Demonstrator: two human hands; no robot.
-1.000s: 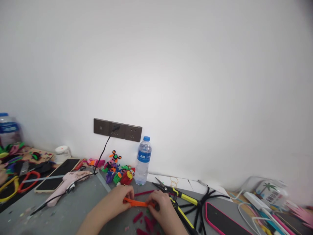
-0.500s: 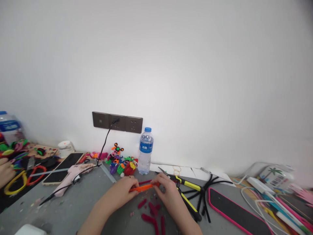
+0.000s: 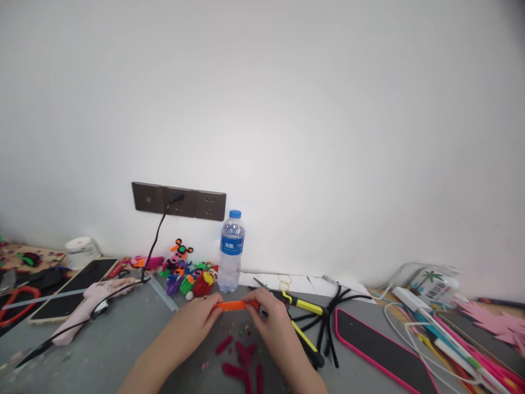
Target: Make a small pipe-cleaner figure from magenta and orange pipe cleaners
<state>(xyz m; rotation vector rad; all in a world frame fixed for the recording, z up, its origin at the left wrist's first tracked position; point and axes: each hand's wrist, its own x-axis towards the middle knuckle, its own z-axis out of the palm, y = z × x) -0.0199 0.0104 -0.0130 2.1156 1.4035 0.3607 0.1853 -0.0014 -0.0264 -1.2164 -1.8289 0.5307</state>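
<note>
My left hand (image 3: 199, 317) and my right hand (image 3: 268, 317) pinch the two ends of a short bundle of orange pipe cleaners (image 3: 232, 306). The bundle is stretched level between my fingers, just above the table. Below it lie several fuzzy magenta pipe cleaner pieces (image 3: 245, 354), with small scraps around them. Right of my right hand rests a tool with yellow-and-black handles (image 3: 309, 306) and a pointed tip, partly hidden by the hand. Several black pipe cleaners (image 3: 333, 323) lie against its handles.
A water bottle (image 3: 231, 257) stands against the wall beside small colourful figures (image 3: 182, 271). To the left are a pink glue gun (image 3: 84, 309) with a cord and a phone (image 3: 77, 290). A pink-edged phone (image 3: 381, 350) and white cables (image 3: 404, 350) lie to the right.
The view has turned slightly right, so things appear shifted left. The orange bundle is still held between both hands; the other person's hand at the left edge has left the view.
</note>
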